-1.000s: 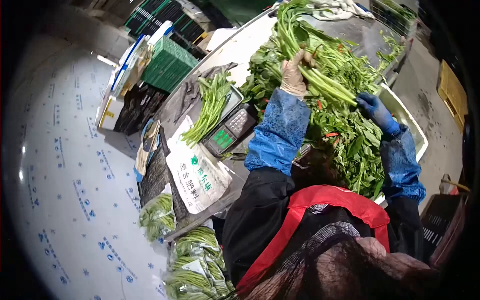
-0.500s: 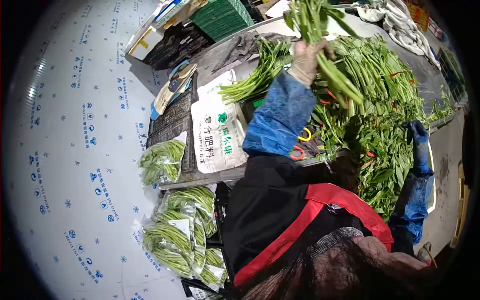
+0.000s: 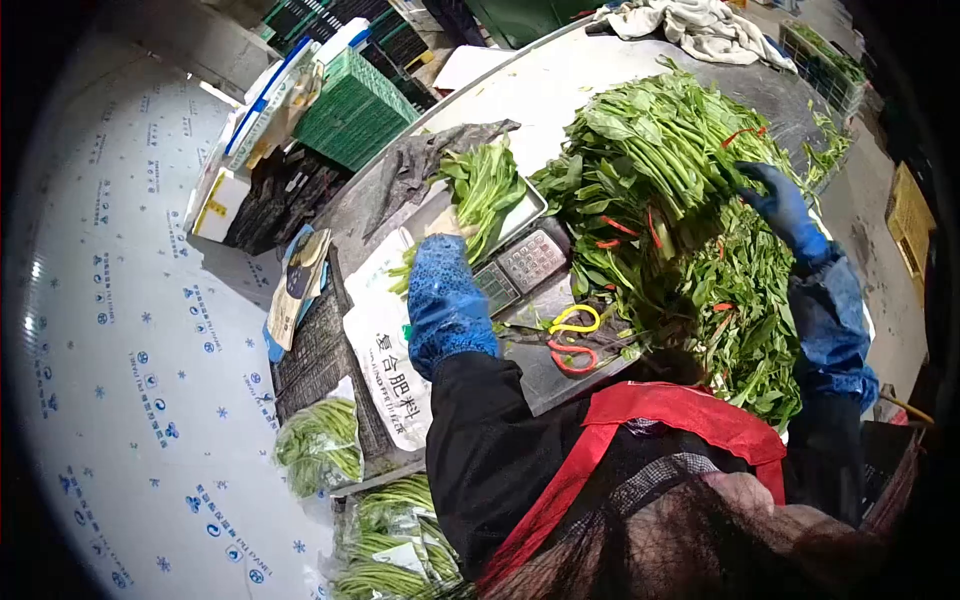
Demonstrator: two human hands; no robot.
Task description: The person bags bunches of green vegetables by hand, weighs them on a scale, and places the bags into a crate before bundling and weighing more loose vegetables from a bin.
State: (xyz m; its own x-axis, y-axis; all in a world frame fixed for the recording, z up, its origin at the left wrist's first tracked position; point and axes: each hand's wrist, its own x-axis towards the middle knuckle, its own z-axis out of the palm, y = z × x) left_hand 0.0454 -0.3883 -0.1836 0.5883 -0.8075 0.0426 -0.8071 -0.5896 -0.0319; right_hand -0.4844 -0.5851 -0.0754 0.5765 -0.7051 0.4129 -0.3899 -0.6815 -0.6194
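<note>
My left hand (image 3: 450, 224), in a pale glove, is closed on a bunch of leafy green stems (image 3: 484, 190) over the metal tray (image 3: 527, 207) of a weighing scale (image 3: 533, 262). Some stems stick out towards the white printed sack (image 3: 385, 370). At the right, my right hand (image 3: 785, 210) wears a blue glove. Its fingers are apart at the edge of the big pile of leafy greens (image 3: 650, 150), and they do not hold a bunch. Red ties (image 3: 620, 227) show among the greens.
Scissors (image 3: 573, 340) with yellow and red handles lie near the table's front edge. Bagged greens (image 3: 322, 447) sit at the left, with more bags below. Green crates (image 3: 355, 110), a dark cloth (image 3: 430, 165) and a whitish cloth (image 3: 700, 30) are farther back.
My left hand has brought a bunch from above the pile over to the scale. My right hand has moved up along the pile's right side. The view has shifted.
</note>
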